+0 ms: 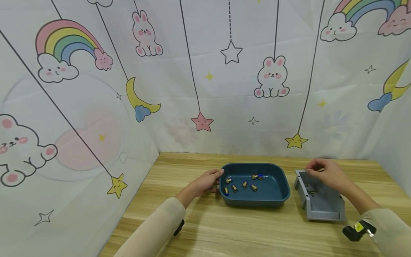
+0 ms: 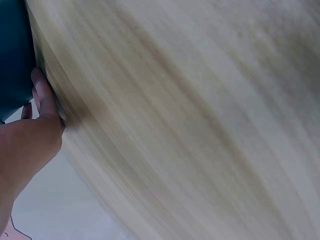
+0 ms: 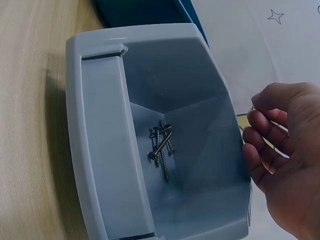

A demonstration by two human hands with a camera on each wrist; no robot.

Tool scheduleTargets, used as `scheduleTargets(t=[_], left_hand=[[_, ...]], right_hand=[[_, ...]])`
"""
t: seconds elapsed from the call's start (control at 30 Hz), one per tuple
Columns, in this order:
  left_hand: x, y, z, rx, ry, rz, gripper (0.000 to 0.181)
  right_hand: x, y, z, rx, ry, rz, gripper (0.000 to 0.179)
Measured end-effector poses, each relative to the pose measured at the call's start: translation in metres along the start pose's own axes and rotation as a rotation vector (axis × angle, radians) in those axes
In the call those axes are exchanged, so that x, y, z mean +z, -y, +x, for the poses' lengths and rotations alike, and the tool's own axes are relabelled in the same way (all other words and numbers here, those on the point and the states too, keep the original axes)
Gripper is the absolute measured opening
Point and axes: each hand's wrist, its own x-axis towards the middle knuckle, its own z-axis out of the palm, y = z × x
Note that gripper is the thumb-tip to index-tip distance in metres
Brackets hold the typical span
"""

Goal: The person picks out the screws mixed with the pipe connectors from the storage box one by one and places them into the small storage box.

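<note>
My left hand (image 1: 207,182) is at the left end of a dark blue-green plastic tray (image 1: 257,203), its fingertips touching the rim and outer wall. In the left wrist view, its fingers (image 2: 46,97) lie along the tray's side, close to the tabletop. Several brass fittings (image 1: 245,184) with blue ends lie scattered in the tray. My right hand (image 1: 332,175) is over the far rim of a grey bin (image 1: 325,215), thumb and index fingertips close together; I cannot tell whether they pinch something small. Several screws (image 3: 162,145) lie piled on the bin's floor.
The bin stands just right of the tray on a wood-grain table (image 1: 244,228). A white cloth (image 1: 237,89) printed with rabbits, stars and rainbows hangs behind and on the left. A black wrist device (image 1: 356,230) sits by the right sleeve.
</note>
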Motion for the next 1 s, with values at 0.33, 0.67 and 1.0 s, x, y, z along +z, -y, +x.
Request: scheduleTargets(t=[0.33,0.67,1.0], left_hand=[[0.000,-0.002,0.001,0.001,0.027,-0.024,0.056],[-0.001,-0.003,-0.001,-0.003,0.028,-0.011,0.056],[-0.004,-0.007,-0.004,0.004,-0.002,0.036,0.050]], right_hand=[[-0.002,-0.004,-0.001,-0.029,-0.027,-0.001,0.012],[0.000,0.000,-0.003,-0.035,-0.007,0.005,0.010],[-0.001,0.009,-0.005,-0.025,0.013,0.007,0.008]])
